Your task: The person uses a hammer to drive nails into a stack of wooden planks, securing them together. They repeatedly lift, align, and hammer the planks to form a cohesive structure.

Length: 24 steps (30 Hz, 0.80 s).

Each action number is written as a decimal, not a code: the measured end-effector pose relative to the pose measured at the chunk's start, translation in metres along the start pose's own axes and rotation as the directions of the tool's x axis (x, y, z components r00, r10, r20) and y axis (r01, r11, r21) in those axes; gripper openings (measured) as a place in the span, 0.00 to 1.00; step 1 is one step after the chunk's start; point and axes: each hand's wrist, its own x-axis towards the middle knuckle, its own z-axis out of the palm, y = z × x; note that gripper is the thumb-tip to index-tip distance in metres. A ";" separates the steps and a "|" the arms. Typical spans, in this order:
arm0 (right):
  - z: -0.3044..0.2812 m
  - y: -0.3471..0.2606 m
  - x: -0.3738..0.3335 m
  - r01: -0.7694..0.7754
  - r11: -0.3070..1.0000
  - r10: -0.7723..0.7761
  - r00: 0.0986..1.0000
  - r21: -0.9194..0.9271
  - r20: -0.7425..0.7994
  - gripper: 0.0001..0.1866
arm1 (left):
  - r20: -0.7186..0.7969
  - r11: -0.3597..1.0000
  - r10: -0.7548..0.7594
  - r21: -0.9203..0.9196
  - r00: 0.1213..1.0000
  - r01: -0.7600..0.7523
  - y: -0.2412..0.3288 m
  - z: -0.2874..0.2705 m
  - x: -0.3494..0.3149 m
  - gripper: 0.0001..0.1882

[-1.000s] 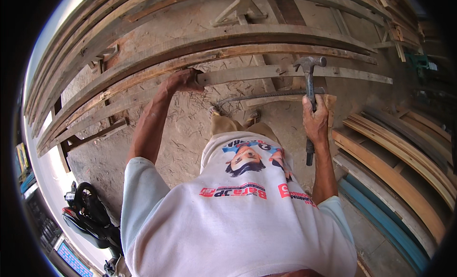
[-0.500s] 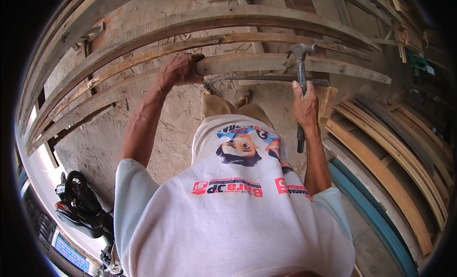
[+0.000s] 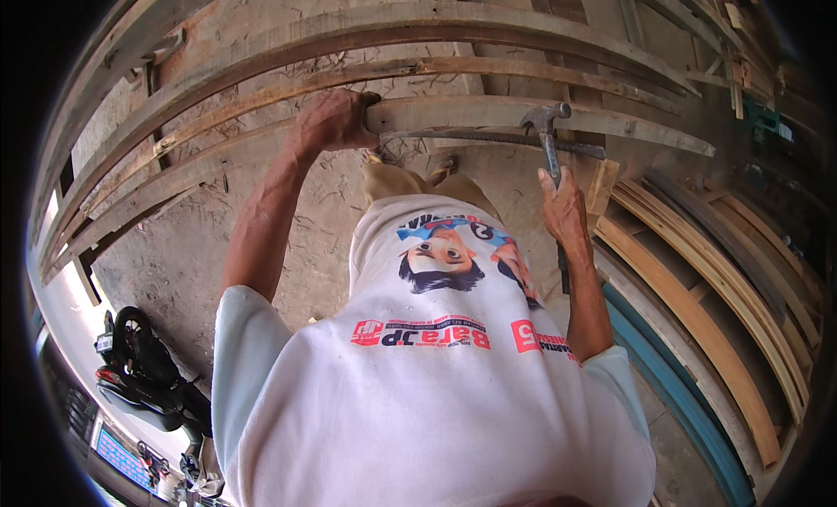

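Note:
My left hand (image 3: 338, 121) is closed around a long weathered plank (image 3: 462, 111), its fingertips at the near edge. A thin ribbed metal bar (image 3: 475, 136) with a flattened right end lies along that edge. Its left end reaches my left fingers, and I cannot tell whether they hold it too. My right hand (image 3: 565, 206) is wrapped around the handle of a claw hammer (image 3: 546, 122). The hammer's head is up by the plank and the bar's right part; whether it touches either is unclear. The handle's lower end shows beside my right forearm.
More long beams (image 3: 384, 26) run across the far side. At the right, sawn boards (image 3: 697, 324) lie stacked beside blue-painted pieces (image 3: 676, 385). A motorbike (image 3: 148, 376) stands at the lower left. My feet are just below the plank, on a dusty floor (image 3: 218, 237) with scattered debris.
My right hand and the hammer have come slightly nearer to me, and the hammer head sits lower. My left hand keeps its place on the plank.

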 end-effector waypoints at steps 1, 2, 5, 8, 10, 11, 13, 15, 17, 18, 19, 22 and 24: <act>-0.004 -0.018 0.012 0.063 0.998 -0.063 0.998 0.009 -0.010 0.24 | -0.075 0.998 0.037 -0.038 0.997 -0.040 -0.012 0.004 -0.005 0.30; -0.010 -0.016 0.015 0.106 0.994 -0.103 0.990 0.033 -0.097 0.24 | -0.043 1.000 0.009 -0.005 0.999 -0.009 -0.014 0.012 0.003 0.28; -0.013 -0.019 0.006 0.208 0.968 -0.171 0.955 0.137 -0.240 0.23 | 0.148 0.997 -0.047 0.073 0.988 0.037 -0.013 -0.006 0.016 0.31; -0.007 0.003 0.005 0.182 0.968 -0.142 0.965 0.174 -0.219 0.28 | 0.040 0.995 -0.016 0.096 0.999 0.012 -0.013 0.007 0.012 0.33; 0.012 0.024 0.012 0.272 0.961 -0.245 0.918 0.047 -0.313 0.30 | -0.137 0.994 0.071 0.089 0.988 -0.060 -0.011 0.005 -0.010 0.38; 0.015 0.029 0.013 0.239 0.966 -0.206 0.943 0.100 -0.261 0.31 | -0.208 0.996 0.082 0.002 0.975 -0.084 -0.012 0.005 -0.020 0.38; 0.024 0.033 0.006 0.133 0.972 -0.105 0.983 0.196 -0.148 0.32 | -0.337 0.972 0.114 -0.157 0.935 -0.175 -0.019 0.010 -0.032 0.39; 0.037 0.039 -0.004 0.164 0.962 -0.128 0.977 0.220 -0.168 0.31 | -0.616 0.985 0.055 -0.098 0.786 -0.145 -0.040 0.019 -0.042 0.38; 0.044 0.041 -0.015 0.142 0.958 -0.111 0.985 0.248 -0.131 0.30 | -0.766 0.999 -0.005 -0.039 0.643 -0.038 -0.051 0.008 -0.065 0.36; 0.047 0.041 -0.018 0.146 0.955 -0.114 0.984 0.259 -0.137 0.29 | -0.778 0.999 -0.032 0.002 0.628 0.053 -0.058 0.003 -0.075 0.35; 0.049 0.040 -0.020 0.148 0.952 -0.112 0.983 0.268 -0.143 0.29 | -0.790 0.989 -0.055 0.040 0.611 0.141 -0.065 -0.002 -0.081 0.35; 0.059 0.044 -0.016 0.195 0.941 -0.145 0.971 0.275 -0.189 0.26 | -0.767 0.974 -0.040 0.114 0.640 0.197 -0.083 -0.011 -0.083 0.33; 0.040 0.030 -0.024 0.089 0.891 -0.053 0.994 0.445 -0.093 0.20 | -0.789 0.991 0.008 0.090 0.615 0.103 -0.075 -0.011 -0.067 0.33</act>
